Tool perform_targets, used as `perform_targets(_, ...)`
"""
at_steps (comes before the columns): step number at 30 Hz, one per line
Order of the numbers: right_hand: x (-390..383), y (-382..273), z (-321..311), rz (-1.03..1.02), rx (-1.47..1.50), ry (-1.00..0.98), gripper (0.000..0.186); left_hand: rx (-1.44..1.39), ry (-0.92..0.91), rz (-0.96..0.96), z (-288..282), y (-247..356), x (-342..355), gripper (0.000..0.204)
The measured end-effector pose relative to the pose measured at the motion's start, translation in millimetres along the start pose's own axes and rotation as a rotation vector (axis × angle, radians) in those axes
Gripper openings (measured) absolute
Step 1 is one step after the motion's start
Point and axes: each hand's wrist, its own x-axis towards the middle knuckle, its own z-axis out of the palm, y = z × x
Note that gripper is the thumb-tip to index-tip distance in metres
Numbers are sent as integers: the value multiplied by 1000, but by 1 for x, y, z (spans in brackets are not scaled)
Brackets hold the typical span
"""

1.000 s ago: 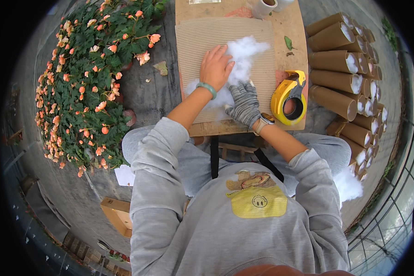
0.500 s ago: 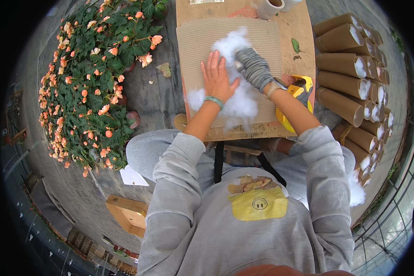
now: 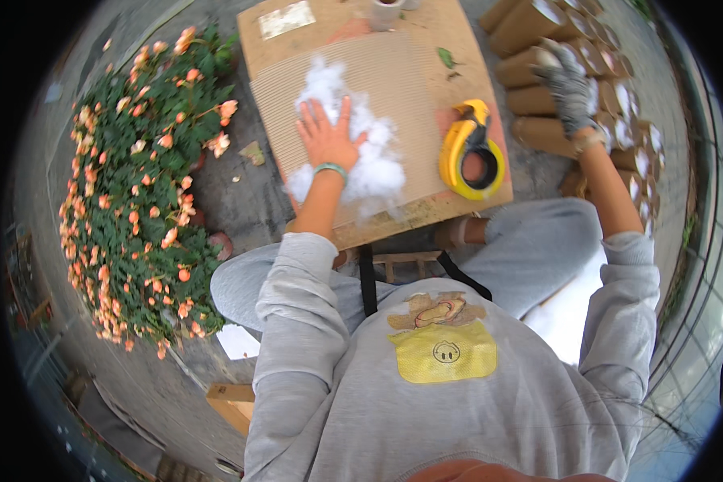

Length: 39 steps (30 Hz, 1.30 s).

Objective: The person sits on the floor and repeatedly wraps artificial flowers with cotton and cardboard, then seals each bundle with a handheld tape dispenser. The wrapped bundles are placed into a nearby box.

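My left hand point(image 3: 329, 143) lies flat with fingers spread on white fluffy stuffing point(image 3: 373, 161). Beneath the stuffing is a ribbed sheet of corrugated cardboard point(image 3: 414, 100) on a wooden board point(image 3: 478, 68). My right hand point(image 3: 566, 90), in a grey glove, is over a stack of brown cardboard tubes point(image 3: 534, 100) beyond the board's right edge. Something pale shows at its fingertips, and whether they grip anything is unclear. On the board's right side rests a yellow tape dispenser point(image 3: 470, 153) with a roll of tape.
Potted plants with orange flowers point(image 3: 136, 213) stand along the left. A pale cup point(image 3: 386, 12) is at the board's far edge, near a green leaf point(image 3: 446, 58). A wooden box point(image 3: 233, 406) and a white paper point(image 3: 238, 342) are on the ground at lower left.
My right hand has left the stuffing and moved right to the stacked tubes. My left hand stays on the stuffing. The whole view has shifted and turned, and the tape dispenser is now uncovered.
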Motion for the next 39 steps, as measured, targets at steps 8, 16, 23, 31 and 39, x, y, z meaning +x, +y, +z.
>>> perform_targets(8,-367,59,-229,854,-335,726,69,-638,513,48,-36,-42,-15,68)
perform_targets(16,-426,14,-155,1014,-897,291,93,-983,149,-402,-8,-27,-76,68)
perform_targets(23,-381,75,-186,988,-780,-7,77,-727,268,-187,-51,28,-103,72)
perform_targets(31,-460,89,-179,227,-1092,226,32,-1137,-372,1092,-163,223,-149,79)
perform_targets(39,-470,-1,-179,455,-615,177,47,-767,-1437,939,-105,425,-180,50)
